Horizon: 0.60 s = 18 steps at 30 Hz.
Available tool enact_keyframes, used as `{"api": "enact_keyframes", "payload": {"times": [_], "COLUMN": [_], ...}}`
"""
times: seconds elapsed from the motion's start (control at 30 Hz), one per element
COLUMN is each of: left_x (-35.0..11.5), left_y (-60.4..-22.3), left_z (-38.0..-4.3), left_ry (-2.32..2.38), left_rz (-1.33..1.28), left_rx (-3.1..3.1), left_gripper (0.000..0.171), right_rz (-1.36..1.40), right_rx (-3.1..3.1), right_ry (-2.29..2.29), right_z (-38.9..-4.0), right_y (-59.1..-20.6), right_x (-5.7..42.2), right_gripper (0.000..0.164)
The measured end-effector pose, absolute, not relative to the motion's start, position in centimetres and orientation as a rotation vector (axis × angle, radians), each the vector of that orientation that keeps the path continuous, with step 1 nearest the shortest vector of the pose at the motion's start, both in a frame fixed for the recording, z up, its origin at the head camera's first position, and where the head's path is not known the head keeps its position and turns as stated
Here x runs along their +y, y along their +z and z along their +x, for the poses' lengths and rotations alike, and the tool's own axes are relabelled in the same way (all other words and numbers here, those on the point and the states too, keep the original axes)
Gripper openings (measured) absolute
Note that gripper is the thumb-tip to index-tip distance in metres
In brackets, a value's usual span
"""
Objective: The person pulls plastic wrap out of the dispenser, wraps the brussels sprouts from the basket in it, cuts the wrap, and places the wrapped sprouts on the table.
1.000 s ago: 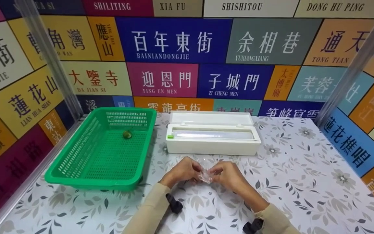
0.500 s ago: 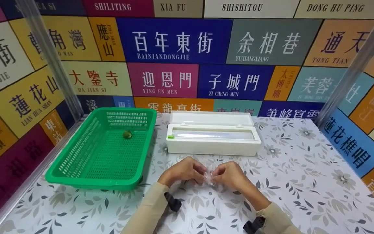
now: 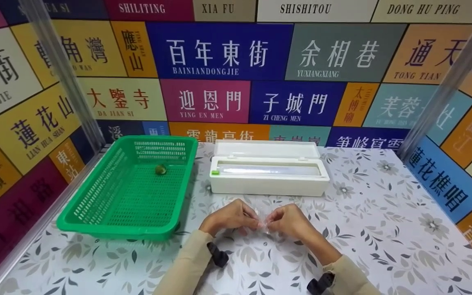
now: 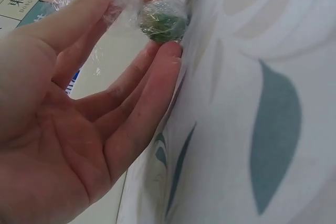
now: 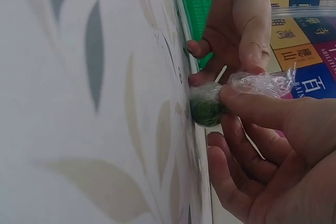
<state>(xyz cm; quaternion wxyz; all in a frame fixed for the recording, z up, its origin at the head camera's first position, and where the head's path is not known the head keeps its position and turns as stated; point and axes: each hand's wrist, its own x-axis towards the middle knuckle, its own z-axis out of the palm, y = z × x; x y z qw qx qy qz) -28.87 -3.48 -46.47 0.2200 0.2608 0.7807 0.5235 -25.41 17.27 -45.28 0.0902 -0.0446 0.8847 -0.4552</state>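
Between the two hands is a small green ball-shaped thing (image 5: pixel 207 109), covered in clear plastic wrap (image 5: pixel 265 83). Its kind is hard to tell through the film. In the right wrist view the film is gathered into a loose, crinkled tail above the ball. My left hand (image 3: pixel 232 215) pinches this film between thumb and forefinger, its other fingers stretched beneath, with fingertips (image 4: pixel 170 51) close by the ball. From the other side my right hand (image 3: pixel 291 221) pinches the film at its neck, just above the ball. Both hands are low over the patterned tablecloth (image 3: pixel 383 229).
A green plastic basket (image 3: pixel 117 231) stands at the left, with one small greenish-brown round thing (image 3: pixel 160 169) in it. Behind the hands, a white wrap dispenser box (image 3: pixel 268 186) has its lid raised, showing the film roll (image 3: pixel 268 169). Sign-patterned walls (image 3: pixel 219 49) enclose the table.
The left hand has shifted slightly right, and the fingertips of both hands are nearer each other. Less of the bunched film shows between them in the head view. Basket and box have stayed put.
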Motion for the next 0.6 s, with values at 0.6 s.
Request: {"api": "enact_keyframes", "payload": {"times": [0.6], "left_x": [-2.4], "left_y": [-46.3], "left_z": [-28.7], "left_ry": [1.475], "left_rz": [0.556], "left_rx": [2.279], "left_gripper": [0.009], "right_rz": [-0.103], "right_rx": [2.435], "right_ry": [-1.432], "right_z": [-25.7], "right_y": [-45.2], "right_x": [17.4], "right_gripper": [0.031]}}
